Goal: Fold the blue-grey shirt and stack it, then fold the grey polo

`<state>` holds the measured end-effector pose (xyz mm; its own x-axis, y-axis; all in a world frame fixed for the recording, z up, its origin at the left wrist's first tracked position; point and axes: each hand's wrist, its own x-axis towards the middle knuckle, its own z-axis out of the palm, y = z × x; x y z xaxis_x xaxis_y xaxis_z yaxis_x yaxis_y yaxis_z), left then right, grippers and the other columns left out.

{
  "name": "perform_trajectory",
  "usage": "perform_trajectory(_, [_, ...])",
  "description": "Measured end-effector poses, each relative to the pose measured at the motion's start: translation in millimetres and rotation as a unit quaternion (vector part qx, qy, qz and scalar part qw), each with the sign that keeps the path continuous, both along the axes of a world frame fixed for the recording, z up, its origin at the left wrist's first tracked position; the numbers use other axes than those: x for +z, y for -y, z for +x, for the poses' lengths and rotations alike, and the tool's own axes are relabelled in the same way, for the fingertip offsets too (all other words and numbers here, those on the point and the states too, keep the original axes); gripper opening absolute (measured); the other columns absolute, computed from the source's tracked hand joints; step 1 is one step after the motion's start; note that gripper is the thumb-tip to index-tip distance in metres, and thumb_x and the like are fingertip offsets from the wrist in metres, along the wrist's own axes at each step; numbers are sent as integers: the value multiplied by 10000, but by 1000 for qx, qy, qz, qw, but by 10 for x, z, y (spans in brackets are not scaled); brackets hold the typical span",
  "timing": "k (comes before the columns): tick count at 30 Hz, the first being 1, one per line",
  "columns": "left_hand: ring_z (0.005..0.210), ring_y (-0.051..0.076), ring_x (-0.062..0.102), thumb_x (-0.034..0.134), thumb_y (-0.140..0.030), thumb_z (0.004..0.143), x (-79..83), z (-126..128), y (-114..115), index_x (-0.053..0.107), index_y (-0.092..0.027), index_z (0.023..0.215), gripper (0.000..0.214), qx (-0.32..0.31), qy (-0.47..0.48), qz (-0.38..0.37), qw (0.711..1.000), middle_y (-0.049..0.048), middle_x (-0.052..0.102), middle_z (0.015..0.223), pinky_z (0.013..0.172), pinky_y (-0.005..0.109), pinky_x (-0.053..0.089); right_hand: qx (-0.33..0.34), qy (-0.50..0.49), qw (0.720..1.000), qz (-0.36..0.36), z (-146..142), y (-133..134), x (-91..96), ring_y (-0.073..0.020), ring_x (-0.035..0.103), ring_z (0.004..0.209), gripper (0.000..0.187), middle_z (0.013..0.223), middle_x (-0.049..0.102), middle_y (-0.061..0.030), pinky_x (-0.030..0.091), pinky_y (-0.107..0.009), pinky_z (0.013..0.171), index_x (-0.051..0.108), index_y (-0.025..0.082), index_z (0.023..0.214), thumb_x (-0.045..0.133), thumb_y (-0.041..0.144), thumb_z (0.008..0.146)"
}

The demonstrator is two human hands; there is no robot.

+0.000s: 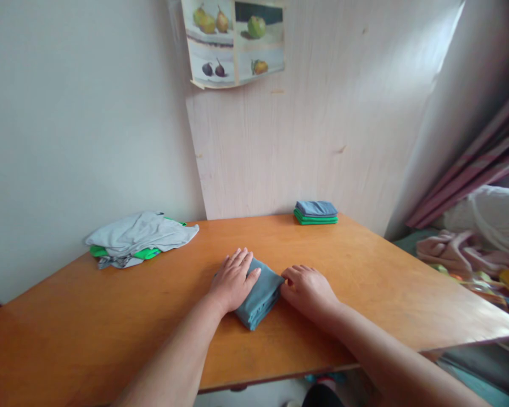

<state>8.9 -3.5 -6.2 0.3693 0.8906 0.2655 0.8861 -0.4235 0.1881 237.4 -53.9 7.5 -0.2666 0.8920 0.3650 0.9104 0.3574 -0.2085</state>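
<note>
I'm looking at a broad, orange-brown wooden table (110, 322), its near edge at six o'clock. Close to the middle lies a teal-blue fabric bundle (261, 297), folded into a thick, compact block and set askew, one corner aimed towards six. Over at ten o'clock sits a loose, crumpled heap of pale grey and bright green cloth (139, 233). At one, by the far edge, rests a neat stack of folded fabric (316, 208), greyish blue over bright green.
</note>
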Motion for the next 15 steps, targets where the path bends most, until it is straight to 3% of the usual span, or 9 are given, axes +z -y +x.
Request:
perform_trajectory(8, [1538,292,238,300,-625,1004,-1,24,17,404,-230,1551,683,17,-16,0,1000,94,348,1632,1247,563,75,-5,53,998,28,48,6,-35,-206,616,820,134,818,707,-44,321,-335,686,621,225,768,545,224,879])
perform_trajectory(15, [1543,294,220,309,-644,994,-20,33,2,393,-250,1554,690,31,-15,-11,999,91,317,1647,1239,571,75,-9,50,998,27,46,-3,-57,-199,613,805,161,805,702,-45,305,-331,684,608,221,747,544,235,894])
